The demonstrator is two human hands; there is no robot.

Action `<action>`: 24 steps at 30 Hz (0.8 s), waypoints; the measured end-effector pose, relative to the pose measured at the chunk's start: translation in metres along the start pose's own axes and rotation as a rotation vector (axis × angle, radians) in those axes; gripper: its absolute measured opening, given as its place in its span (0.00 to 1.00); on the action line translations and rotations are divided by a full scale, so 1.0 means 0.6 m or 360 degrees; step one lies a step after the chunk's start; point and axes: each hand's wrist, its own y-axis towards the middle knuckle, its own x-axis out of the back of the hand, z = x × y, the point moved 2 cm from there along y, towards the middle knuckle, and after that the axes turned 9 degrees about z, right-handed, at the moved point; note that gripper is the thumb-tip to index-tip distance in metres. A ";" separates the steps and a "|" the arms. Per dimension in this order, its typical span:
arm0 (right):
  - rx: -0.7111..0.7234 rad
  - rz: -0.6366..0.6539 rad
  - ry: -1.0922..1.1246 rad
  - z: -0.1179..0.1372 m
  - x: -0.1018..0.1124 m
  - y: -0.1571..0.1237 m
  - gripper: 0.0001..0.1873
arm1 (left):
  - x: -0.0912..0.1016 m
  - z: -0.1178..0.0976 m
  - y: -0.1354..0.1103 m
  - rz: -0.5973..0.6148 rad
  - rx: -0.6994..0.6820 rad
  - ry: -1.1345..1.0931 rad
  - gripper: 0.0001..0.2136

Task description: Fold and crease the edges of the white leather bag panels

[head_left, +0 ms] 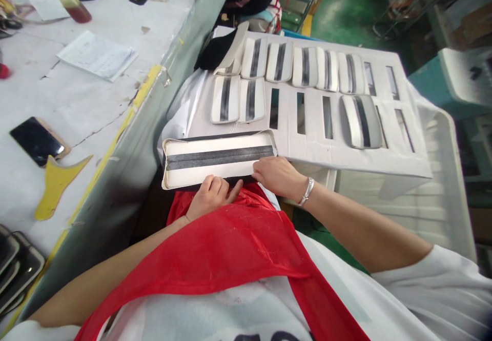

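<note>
Worktable (161, 25) alongside; striped panel (220, 157) lengthwise left-to-right

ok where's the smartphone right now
In the head view, the smartphone lies at the left on the white worktable, just above the yellow forked piece and below and left of the papers.

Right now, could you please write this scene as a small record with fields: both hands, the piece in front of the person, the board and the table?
Left hand: at the near edge of the long white panel
Right hand: near the panel's right end; bracelet worn
Panel: dark strip along its length
Slotted board: smaller panels, some uncovered slots
Table: phone, yellow piece, papers, bottle
</note>
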 end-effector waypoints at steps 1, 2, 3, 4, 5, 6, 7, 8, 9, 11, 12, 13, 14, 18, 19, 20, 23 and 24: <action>-0.0024 -0.0006 0.0010 0.001 -0.002 0.001 0.13 | -0.002 -0.001 0.000 0.0002 -0.0001 0.0004 0.24; -0.0040 -0.0013 0.0020 0.001 -0.004 0.001 0.13 | -0.004 -0.002 0.000 0.0001 0.0004 0.0008 0.23; -0.0048 -0.0022 0.0029 0.001 -0.006 0.001 0.14 | -0.006 -0.003 0.000 -0.0001 0.0009 0.0013 0.23; -0.0053 -0.0030 0.0036 0.001 -0.008 0.000 0.14 | -0.007 -0.004 0.001 -0.0003 0.0013 0.0023 0.23; -0.0054 -0.0042 0.0041 0.001 -0.009 0.000 0.14 | -0.008 -0.005 0.001 -0.0006 0.0015 0.0043 0.22; -0.0058 -0.0055 0.0043 0.000 -0.011 -0.001 0.14 | -0.008 -0.006 0.002 -0.0012 0.0016 0.0077 0.22; -0.0059 -0.0066 0.0045 0.000 -0.012 -0.001 0.14 | -0.007 -0.007 0.002 -0.0021 0.0012 0.0113 0.22; -0.0063 -0.0073 0.0045 0.001 -0.013 -0.001 0.15 | -0.007 -0.007 0.003 -0.0033 0.0013 0.0137 0.21; -0.0067 -0.0075 0.0045 0.001 -0.013 -0.001 0.15 | -0.006 -0.007 0.004 -0.0039 0.0020 0.0143 0.21; -0.0077 -0.0068 0.0043 0.002 -0.012 0.002 0.15 | -0.006 -0.007 0.006 -0.0032 0.0055 0.0109 0.20; -0.0084 -0.0058 0.0040 0.003 -0.011 0.003 0.15 | -0.006 -0.008 0.007 -0.0018 0.0079 0.0080 0.19; -0.0092 -0.0046 0.0035 0.004 -0.009 0.005 0.15 | -0.007 -0.008 0.009 -0.0007 0.0109 0.0058 0.18; -0.0098 -0.0032 0.0030 0.004 -0.008 0.007 0.15 | -0.007 -0.010 0.012 -0.0010 0.0133 0.0052 0.18; -0.0105 0.0032 0.0008 0.004 -0.003 0.016 0.14 | -0.001 -0.024 0.031 -0.0068 0.0160 0.0170 0.14; -0.0110 0.0042 0.0010 0.005 -0.001 0.017 0.14 | 0.000 -0.029 0.039 -0.0065 0.0140 0.0216 0.14; -0.0120 0.0045 0.0014 0.006 0.000 0.018 0.14 | 0.001 -0.034 0.046 -0.0056 0.0113 0.0247 0.13; -0.0168 0.0008 0.0043 0.011 0.002 0.012 0.13 | 0.001 -0.047 0.065 -0.0053 0.0035 0.0268 0.14; -0.0182 -0.0023 0.0060 0.012 0.002 0.006 0.13 | 0.001 -0.050 0.069 -0.0046 0.0033 0.0268 0.14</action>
